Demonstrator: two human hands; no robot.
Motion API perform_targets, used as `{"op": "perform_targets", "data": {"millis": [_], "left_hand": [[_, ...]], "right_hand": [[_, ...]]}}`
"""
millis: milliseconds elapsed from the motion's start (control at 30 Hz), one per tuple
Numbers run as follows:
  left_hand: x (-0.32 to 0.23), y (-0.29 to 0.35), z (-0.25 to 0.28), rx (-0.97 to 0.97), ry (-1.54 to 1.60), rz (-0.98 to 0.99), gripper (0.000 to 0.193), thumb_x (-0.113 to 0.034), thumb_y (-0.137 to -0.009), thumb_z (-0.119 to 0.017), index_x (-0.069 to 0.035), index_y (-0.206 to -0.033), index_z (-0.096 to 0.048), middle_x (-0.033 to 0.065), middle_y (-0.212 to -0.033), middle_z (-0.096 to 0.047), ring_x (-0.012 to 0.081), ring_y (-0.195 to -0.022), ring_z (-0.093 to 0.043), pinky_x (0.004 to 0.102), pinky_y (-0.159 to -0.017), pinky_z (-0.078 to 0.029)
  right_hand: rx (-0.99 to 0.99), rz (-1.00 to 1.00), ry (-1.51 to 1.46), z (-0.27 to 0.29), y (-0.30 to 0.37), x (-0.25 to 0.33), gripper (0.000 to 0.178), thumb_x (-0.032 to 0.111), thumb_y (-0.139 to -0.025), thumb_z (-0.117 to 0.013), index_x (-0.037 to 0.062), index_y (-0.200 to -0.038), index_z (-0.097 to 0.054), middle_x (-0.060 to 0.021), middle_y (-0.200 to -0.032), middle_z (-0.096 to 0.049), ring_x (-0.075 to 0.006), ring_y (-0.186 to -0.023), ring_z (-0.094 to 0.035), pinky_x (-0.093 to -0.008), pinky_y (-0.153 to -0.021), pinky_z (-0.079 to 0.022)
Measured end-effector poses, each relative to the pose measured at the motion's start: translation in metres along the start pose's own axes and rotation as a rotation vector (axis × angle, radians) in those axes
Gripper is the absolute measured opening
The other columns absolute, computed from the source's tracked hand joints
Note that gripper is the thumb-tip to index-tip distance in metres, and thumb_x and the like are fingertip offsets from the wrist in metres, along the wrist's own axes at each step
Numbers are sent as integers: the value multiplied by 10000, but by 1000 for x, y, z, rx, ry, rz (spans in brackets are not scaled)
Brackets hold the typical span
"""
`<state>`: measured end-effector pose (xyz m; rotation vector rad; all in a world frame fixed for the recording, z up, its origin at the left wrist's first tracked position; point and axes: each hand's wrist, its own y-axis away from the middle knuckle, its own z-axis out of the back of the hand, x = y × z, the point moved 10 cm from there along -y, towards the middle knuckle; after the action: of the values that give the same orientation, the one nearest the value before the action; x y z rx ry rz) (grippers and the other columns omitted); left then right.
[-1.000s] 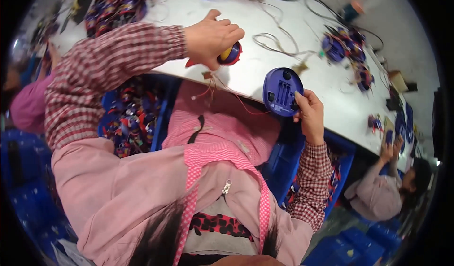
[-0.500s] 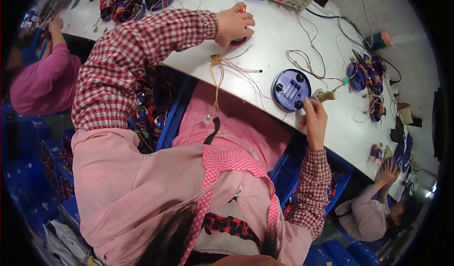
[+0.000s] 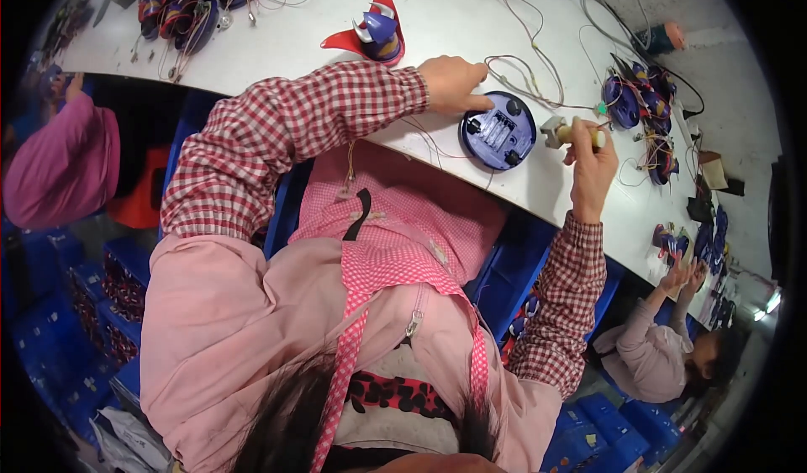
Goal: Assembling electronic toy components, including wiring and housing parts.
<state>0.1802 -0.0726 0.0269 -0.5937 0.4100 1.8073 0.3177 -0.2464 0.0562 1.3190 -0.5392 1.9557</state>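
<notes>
A round purple plastic base lies on the white table before me, its open battery compartment facing up and dark knobs around it. Over its upper left rim is my left hand, thumb at the edge and fingers apart, with nothing visible in them. My right hand pinches a yellowish cylindrical piece with a grey metal end, just right of the base. Farther back stands a purple toy figure with red wing-like parts, apart from both hands. Thin wires run near the table's front edge.
Bundles of wired purple toy parts lie at the back left, with more parts at the right. A looped cable crosses the table behind the base. Co-workers sit on both sides; blue bins are under the table.
My left hand has let go of the red-and-purple toy and come right to the base. My right hand has left the base's edge and taken hold of the yellowish piece. The view has shifted.
</notes>
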Motion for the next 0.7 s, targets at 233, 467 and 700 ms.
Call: {"op": "perform_targets", "data": {"millis": [233,467,700], "left_hand": [[6,2,-18,-42,127,17,290,-232,-808,-576,-14,-994,-538,191,-785,-634,349,-756,-625,412,-690,-490],[-7,11,-9,-75,204,22,280,-164,-774,-552,5,-997,-539,215,-832,-639,370,-793,-629,440,-722,-500],[-3,12,-11,-133,244,34,249,-121,-763,-532,14,-973,-533,232,-792,-633,392,-757,-626,453,-695,-502]], "right_hand": [[94,278,16,-58,44,50,157,102,-859,-642,-25,-939,-594,-41,-801,-600,-77,-622,-545,-207,-553,-452],[-39,757,395,-81,71,81,179,32,-787,-693,-26,-918,-586,-92,-857,-581,-182,-677,-581,-277,-620,-469],[-3,667,445,-91,69,79,147,60,-793,-689,-4,-857,-573,-98,-808,-593,-199,-668,-576,-277,-625,-464]]}}
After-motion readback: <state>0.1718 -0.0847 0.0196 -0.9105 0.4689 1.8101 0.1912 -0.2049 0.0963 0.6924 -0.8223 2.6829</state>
